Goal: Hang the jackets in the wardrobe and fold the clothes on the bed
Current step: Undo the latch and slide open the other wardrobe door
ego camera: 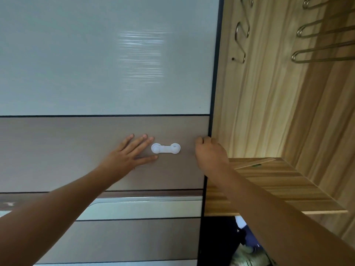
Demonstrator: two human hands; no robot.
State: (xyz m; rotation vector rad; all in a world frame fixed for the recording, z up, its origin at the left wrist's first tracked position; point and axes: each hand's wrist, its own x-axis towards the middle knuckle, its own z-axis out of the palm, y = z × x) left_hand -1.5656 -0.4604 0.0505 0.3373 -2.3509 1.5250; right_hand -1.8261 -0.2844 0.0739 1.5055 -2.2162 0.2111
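A sliding wardrobe door (96, 73) with pale and brown panels fills the left of the view. My left hand (130, 152) lies flat on its brown band, fingers straight, just left of a white plastic latch (165, 148). My right hand (209, 150) curls its fingers round the door's dark right edge (213, 93). Right of that edge the wardrobe's wooden inside (269, 102) is open. Several bare metal hangers (322, 52) hang at the top right. No jacket is in view.
A wooden shelf (278, 189) juts out inside the wardrobe below my right hand. Under it, in the dark lower compartment, lie dark and blue things (247, 237) that I cannot make out.
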